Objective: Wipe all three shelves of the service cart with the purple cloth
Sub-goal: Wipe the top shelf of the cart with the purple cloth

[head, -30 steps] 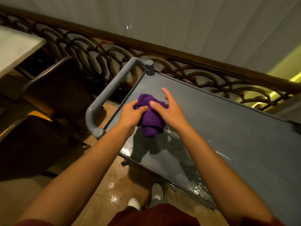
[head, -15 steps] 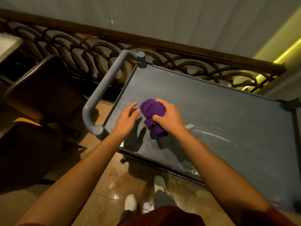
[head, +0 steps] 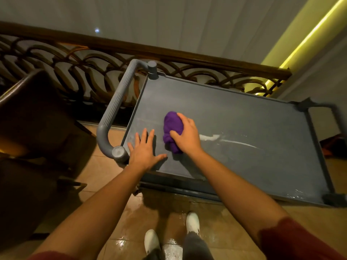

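The grey service cart's top shelf [head: 244, 119] fills the middle of the head view. A bunched purple cloth [head: 171, 126] lies on its left part. My right hand [head: 186, 135] grips the cloth from the right, fingers curled over it, and holds it down on the shelf. My left hand [head: 144, 150] lies flat beside it with fingers spread, on the shelf's near left corner. Wet streaks [head: 225, 138] shine on the shelf to the right of the cloth. The two lower shelves are hidden under the top one.
The cart's grey push handle [head: 114, 111] curves off its left end. A dark chair [head: 33, 117] stands to the left. An ornate railing [head: 93, 72] runs behind the cart. My white shoes [head: 192, 222] stand on wet tile below the near edge.
My left hand let go of the cloth and spread flat on the shelf's near left corner. My right hand took the cloth alone and set it down on the shelf.
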A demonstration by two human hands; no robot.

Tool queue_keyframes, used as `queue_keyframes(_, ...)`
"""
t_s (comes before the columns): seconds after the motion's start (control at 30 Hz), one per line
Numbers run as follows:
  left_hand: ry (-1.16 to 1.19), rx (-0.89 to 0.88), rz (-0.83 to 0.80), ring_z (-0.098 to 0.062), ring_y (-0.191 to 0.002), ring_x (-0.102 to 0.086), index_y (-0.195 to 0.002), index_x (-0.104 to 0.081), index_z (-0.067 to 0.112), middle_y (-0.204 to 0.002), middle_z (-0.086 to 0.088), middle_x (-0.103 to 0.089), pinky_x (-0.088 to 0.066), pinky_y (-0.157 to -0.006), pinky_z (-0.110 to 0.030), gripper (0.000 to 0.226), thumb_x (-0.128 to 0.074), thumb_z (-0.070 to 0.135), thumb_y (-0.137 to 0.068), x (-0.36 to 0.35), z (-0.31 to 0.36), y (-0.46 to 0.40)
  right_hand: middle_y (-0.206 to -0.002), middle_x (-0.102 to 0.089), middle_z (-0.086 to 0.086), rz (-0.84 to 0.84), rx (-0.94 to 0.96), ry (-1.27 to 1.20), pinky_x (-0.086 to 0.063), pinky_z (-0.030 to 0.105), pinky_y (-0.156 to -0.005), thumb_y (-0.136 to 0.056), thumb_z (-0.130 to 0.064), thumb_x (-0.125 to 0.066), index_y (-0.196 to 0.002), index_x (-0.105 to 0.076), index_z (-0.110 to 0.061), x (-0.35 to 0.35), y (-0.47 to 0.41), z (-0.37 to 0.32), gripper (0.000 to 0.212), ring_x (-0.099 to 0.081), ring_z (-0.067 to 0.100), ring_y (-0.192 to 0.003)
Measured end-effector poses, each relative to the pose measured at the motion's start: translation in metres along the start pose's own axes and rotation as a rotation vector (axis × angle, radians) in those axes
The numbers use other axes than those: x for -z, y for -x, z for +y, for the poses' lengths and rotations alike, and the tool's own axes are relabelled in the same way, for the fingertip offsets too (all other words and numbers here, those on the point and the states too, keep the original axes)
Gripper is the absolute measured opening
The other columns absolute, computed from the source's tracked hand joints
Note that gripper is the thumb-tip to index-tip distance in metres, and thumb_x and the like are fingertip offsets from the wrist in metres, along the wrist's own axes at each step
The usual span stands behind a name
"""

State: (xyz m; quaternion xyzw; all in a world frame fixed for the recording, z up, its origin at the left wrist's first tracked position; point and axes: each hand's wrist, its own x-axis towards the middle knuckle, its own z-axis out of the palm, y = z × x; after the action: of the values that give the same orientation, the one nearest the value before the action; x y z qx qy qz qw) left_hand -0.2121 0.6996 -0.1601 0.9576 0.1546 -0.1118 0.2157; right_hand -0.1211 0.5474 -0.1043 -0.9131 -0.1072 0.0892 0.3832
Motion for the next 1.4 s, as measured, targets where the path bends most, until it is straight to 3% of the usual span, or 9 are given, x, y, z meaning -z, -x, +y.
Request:
queue_keyframes(0.1,-0.115,0.023,-0.020,-0.040,-0.152,0.013,-0.158,0.008,0.024,-0.168,-0.012,0.010,0.001,-0.119,-0.063,0.121,-0.048,0.088,-0.072,-0.011,-0.005,0.003,-0.157,-0.034,0.005,-0.034,0.013,-0.013,-0.045,0.035,-0.101,-0.092,-0.034,-0.067,-0.154,-0.031,-0.028,-0.031,-0.004,-0.015,0.072,-0.048,0.029,-0.133)
queue_keyframes(0.2,-0.197,0.015,-0.017,-0.040,-0.151,0.018,-0.159,0.004,0.016,-0.167,-0.014,0.012,0.004,-0.120,-0.062,0.123,-0.031,0.094,-0.071,-0.021,-0.013,0.004,-0.168,-0.015,0.010,-0.078,0.068,0.397,-0.024,0.056,-0.120,-0.095,-0.050,-0.057,-0.157,-0.026,-0.028,-0.050,-0.007,-0.010,0.074,-0.018,0.039,-0.151)
queue_keyframes(0.33,-0.164,0.067,0.009,-0.039,-0.151,0.016,-0.158,0.008,0.010,-0.167,-0.016,0.009,0.007,-0.119,-0.060,0.139,-0.023,0.103,-0.060,-0.023,-0.007,0.002,-0.170,-0.004,0.009,-0.116,0.232,0.587,-0.007,0.066,-0.118,-0.084,-0.068,-0.056,-0.158,-0.022,-0.037,-0.053,-0.027,-0.004,0.087,0.001,0.042,-0.154)
queue_keyframes(0.43,-0.147,0.100,0.007,-0.041,-0.151,0.017,-0.157,0.013,0.008,-0.167,-0.018,0.011,0.008,-0.118,-0.062,0.145,-0.022,0.106,-0.055,-0.027,0.000,0.002,-0.169,-0.014,0.008,-0.261,0.312,0.600,-0.022,0.065,-0.116,-0.086,-0.065,-0.054,-0.151,-0.035,-0.041,-0.059,-0.038,-0.004,0.072,-0.016,0.042,-0.151)
queue_keyframes(0.6,-0.269,0.132,-0.034,-0.044,-0.148,0.022,-0.155,0.015,0.008,-0.164,-0.021,0.019,0.006,-0.117,-0.067,0.144,-0.005,0.107,-0.053,-0.032,0.004,-0.001,-0.150,-0.045,0.006,-0.147,0.425,0.663,-0.042,0.041,-0.093,-0.091,-0.050,-0.057,-0.126,-0.065,-0.035,-0.054,-0.032,0.021,0.039,-0.048,0.031,-0.123)
queue_keyframes(0.9,-0.382,0.155,-0.161,-0.047,-0.145,0.027,-0.154,0.022,0.008,-0.160,-0.022,0.028,0.005,-0.115,-0.070,0.147,0.004,0.107,-0.046,-0.024,0.005,-0.005,-0.138,-0.053,0.009,-0.001,0.027,0.756,-0.042,0.042,-0.092,-0.092,-0.039,-0.056,-0.122,-0.070,-0.026,0.082,-0.035,0.131,0.035,-0.050,0.036,-0.114)
queue_keyframes(1.07,-0.298,0.079,-0.120,-0.044,-0.150,0.016,-0.158,0.008,0.013,-0.166,-0.017,0.016,-0.002,-0.114,-0.074,0.147,-0.009,0.108,-0.048,-0.016,0.017,-0.011,-0.153,-0.040,0.014,0.018,-0.002,0.497,-0.045,0.047,-0.104,-0.088,-0.029,-0.062,-0.137,-0.058,-0.024,0.070,-0.026,0.116,0.049,-0.045,0.038,-0.125)
queue_keyframes(1.2,-0.258,0.095,-0.286,-0.047,-0.148,0.021,-0.156,0.016,0.018,-0.165,-0.014,0.023,0.000,-0.108,-0.078,0.157,-0.027,0.110,-0.037,-0.022,0.058,-0.018,-0.149,-0.048,0.016,0.068,0.146,0.230,-0.044,0.041,-0.107,-0.078,-0.007,-0.066,-0.123,-0.069,-0.017,0.037,-0.029,0.081,0.046,-0.048,0.040,-0.126)
queue_keyframes(1.4,-0.367,0.127,-0.406,-0.047,-0.143,0.030,-0.153,0.026,0.016,-0.158,-0.015,0.037,-0.002,-0.112,-0.077,0.156,-0.055,0.097,-0.048,-0.018,0.060,-0.015,-0.165,-0.027,0.008,-0.151,0.398,0.665,-0.028,0.061,-0.114,-0.094,-0.046,-0.056,-0.139,-0.054,-0.037,-0.016,-0.026,0.062,0.046,-0.023,0.040,-0.149)
